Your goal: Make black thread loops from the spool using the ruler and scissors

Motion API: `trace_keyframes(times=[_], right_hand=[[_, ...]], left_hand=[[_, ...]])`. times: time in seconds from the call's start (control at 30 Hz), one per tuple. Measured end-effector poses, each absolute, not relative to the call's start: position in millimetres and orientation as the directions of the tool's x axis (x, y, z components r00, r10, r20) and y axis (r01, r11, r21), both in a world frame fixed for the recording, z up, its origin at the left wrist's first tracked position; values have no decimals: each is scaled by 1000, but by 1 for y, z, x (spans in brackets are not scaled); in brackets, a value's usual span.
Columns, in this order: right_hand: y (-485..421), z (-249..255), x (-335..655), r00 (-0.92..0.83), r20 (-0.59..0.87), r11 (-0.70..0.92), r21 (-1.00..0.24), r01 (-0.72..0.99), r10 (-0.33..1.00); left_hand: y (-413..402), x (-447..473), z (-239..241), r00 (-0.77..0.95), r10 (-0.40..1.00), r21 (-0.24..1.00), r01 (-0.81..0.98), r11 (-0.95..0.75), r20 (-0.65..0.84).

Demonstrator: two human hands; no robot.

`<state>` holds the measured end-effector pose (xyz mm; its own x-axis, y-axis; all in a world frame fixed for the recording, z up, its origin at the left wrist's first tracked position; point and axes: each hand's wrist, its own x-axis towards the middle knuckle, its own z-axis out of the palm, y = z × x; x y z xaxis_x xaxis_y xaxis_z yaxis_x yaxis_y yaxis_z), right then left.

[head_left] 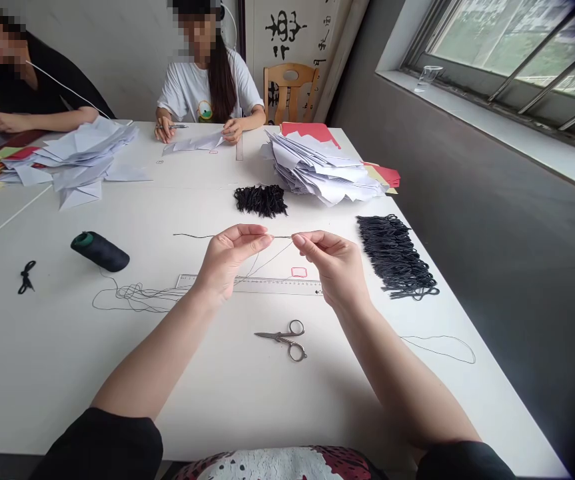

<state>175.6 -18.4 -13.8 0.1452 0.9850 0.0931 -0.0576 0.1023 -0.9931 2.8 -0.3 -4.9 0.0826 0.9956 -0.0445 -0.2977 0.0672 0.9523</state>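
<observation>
Between my two hands a thin black thread is stretched level above the table. My left hand pinches it between thumb and fingers, and a loose end sticks out to the left. My right hand pinches the thread a short way off, thumb on top. Thinner strands slant down from my hands toward a clear ruler lying below them. Closer to me lie small metal scissors, blades pointing left. A black thread spool rests on its side at the left, its loose thread tangled beside it.
A black bundle of short cords lies beyond my hands, and a larger row of cords at the right. Paper piles stand farther back. Two people sit across the table; one holds a pen. A small black knotted cord lies far left.
</observation>
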Motion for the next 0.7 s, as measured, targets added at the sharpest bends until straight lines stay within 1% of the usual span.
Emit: trace_keyframes(times=[0.2,0.37,0.47,0.57,0.7], right_hand=[[-19,-16,173,148,102,105,-994,-13,984],[-19,-15,173,116,118,116,-993,32,986],[-20,-11,175,70,137,134,-990,47,988],[-22,-7,177,46,149,146,-987,61,988],[-22,-5,176,24,146,144,-987,66,989]], left_hand=[[1,2,-5,64,995,952,-294,91,-75],[0,1,-6,102,993,967,-241,88,-65],[-2,3,-6,164,986,975,-209,74,-39],[-4,6,-7,258,966,972,-231,41,21],[-8,12,-11,406,913,963,-222,151,-49]])
